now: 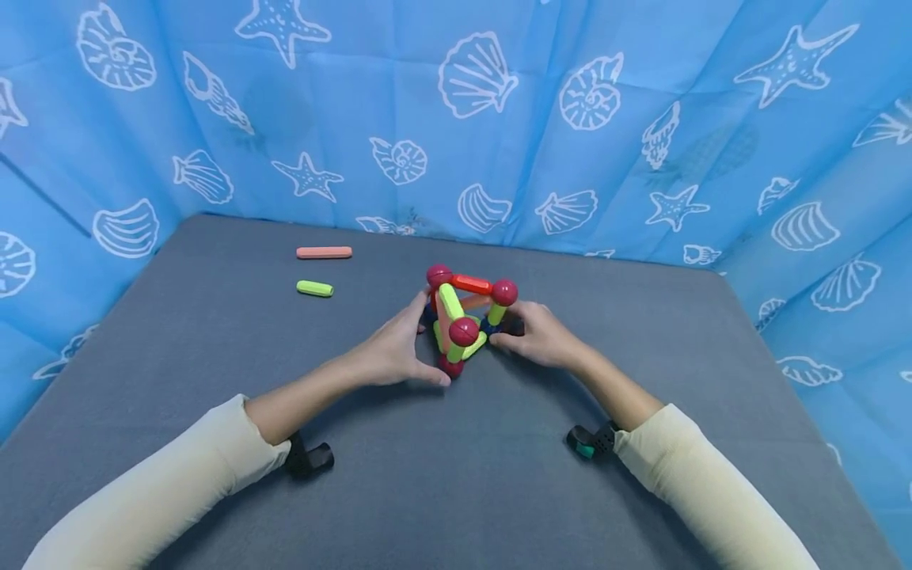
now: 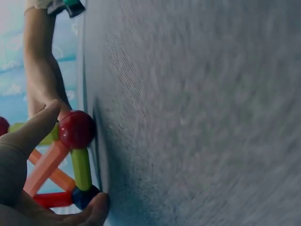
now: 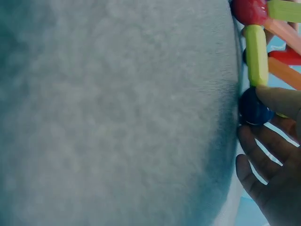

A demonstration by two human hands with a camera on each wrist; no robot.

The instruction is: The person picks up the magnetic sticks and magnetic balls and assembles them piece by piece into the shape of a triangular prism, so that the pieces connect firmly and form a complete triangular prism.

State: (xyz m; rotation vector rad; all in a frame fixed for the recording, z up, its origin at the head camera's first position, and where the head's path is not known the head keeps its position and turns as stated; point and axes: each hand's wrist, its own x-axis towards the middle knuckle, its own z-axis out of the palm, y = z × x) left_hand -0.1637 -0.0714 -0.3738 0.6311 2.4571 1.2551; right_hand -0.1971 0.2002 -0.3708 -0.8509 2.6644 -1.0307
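Between the two hands, a frame of magnetic sticks and balls (image 1: 450, 305) stands on the grey table. Red balls top its corners; its base has a red ball (image 2: 77, 130) in front and blue balls. My left hand (image 1: 395, 344) spans the left side, thumb by the front red ball and fingers at a blue ball (image 2: 83, 197). On the right, my right hand (image 1: 541, 332) holds the other blue base ball (image 3: 254, 107) between thumb and fingers, its other fingers spread in the right wrist view. The left fingers are partly hidden behind the frame in the head view.
A pink stick (image 1: 324, 252) and a shorter green stick (image 1: 315, 288) lie apart at the back left of the grey table (image 1: 456, 483). Behind the table hangs a blue curtain (image 1: 527, 142) with white shell prints.
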